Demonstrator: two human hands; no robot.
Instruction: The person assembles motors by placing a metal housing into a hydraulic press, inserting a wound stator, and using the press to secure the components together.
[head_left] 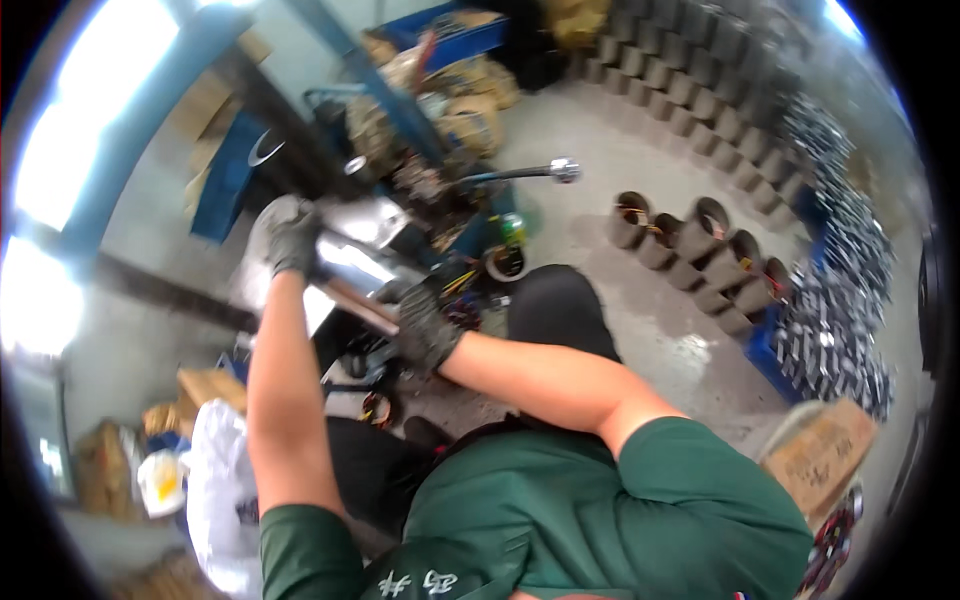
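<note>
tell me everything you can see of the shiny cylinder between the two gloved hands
The shiny cylinder looks metallic, smooth and silvery, streaked with glare. It lies aslant, from near the left hand down toward the right hand, just above a brownish bar in the picture. Blur hides its ends and whether either hand touches it.

A shiny, silvery metal piece [355, 262] with a rounded surface lies slantwise between the left hand [290, 235] and right hand [428, 325]. A brownish strip [358, 308] runs along its near side.
</note>
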